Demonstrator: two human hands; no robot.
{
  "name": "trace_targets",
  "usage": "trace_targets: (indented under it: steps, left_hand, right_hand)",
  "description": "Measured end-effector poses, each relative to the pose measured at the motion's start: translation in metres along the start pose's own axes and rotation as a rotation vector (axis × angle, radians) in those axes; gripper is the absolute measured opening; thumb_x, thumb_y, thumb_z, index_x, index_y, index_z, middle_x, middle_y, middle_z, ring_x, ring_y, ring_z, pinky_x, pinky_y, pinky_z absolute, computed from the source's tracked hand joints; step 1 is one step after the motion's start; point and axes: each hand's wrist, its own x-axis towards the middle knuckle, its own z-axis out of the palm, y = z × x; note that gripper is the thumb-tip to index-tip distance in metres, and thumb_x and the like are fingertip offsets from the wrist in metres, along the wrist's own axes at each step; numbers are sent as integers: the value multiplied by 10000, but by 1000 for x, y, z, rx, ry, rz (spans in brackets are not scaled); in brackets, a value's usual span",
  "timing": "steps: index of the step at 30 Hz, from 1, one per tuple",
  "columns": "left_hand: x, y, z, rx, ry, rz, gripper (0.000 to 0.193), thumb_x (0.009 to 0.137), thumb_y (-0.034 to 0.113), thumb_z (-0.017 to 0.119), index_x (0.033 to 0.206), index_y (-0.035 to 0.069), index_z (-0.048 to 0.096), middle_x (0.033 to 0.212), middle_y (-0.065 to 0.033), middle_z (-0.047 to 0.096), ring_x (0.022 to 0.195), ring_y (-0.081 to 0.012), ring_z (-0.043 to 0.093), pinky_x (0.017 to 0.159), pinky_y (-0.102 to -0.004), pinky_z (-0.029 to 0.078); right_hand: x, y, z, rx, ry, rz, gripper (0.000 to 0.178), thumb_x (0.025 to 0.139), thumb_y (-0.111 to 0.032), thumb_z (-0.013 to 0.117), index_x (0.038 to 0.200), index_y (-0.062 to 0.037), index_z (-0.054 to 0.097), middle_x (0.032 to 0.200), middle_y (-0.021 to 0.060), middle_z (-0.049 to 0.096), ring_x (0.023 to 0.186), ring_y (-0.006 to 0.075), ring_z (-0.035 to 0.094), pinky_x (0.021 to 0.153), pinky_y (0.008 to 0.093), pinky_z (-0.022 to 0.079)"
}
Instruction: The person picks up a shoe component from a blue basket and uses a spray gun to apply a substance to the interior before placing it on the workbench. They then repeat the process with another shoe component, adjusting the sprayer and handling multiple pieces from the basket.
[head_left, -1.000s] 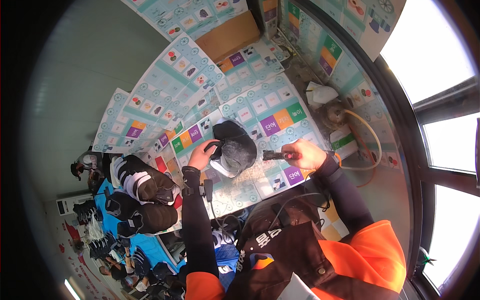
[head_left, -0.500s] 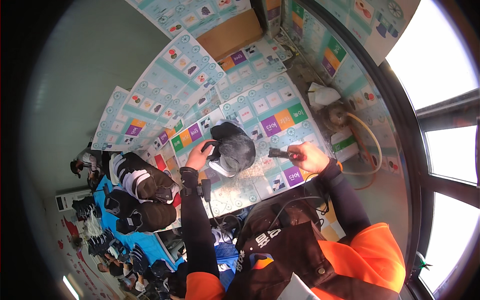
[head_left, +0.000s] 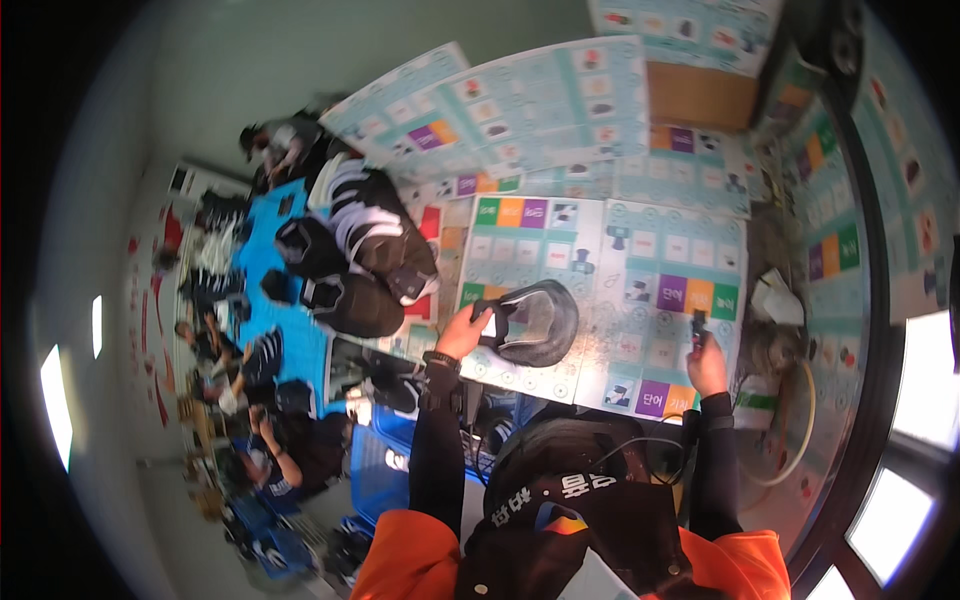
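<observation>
A dark grey, soft-looking shoe [head_left: 552,328] rests on the patterned sheet over the table [head_left: 580,385]. My left hand [head_left: 466,330] is closed on its black collar, where a white patch shows. Farther right, my right hand [head_left: 708,368] grips a small black hand tool [head_left: 698,325] by its lower end, tip pointing away from me. The tool is apart from the shoe. Its exact kind is too small to make out.
Left of the sheet, dark shoes [head_left: 355,300] are stacked beside a blue-covered table [head_left: 268,330], with people working beyond. Blue crates [head_left: 380,470] stand below. A pale hose [head_left: 808,400] curves along the right, near the window frame. Printed boards [head_left: 540,110] lean behind.
The view has swung, so the table scene sits farther right and the people at left show more. The shoe has been turned in my left hand. The tool now points away instead of leftward.
</observation>
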Motion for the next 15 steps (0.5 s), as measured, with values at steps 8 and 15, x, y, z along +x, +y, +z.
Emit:
trace_targets:
  steps: [8,15]
  left_hand:
    - [-193,-184,-19,-750,394,-638,342,1031,268,669,1313,83,609,1110,-67,643,900,-235,697,703,-415,659]
    - [-285,-299,-4,-1079,710,-806,282,927,258,760,1129,78,682,967,-110,705,818,-316,731,714,-472,647]
  right_hand:
    - [37,97,60,-686,-45,-26,831,812,-290,807,1477,49,442,1355,323,537,1303,474,500,1124,574,376]
    - [46,-46,65,-343,-38,-162,449,818,-42,670,1260,-3,607,1274,248,595,1191,463,539,1062,525,428]
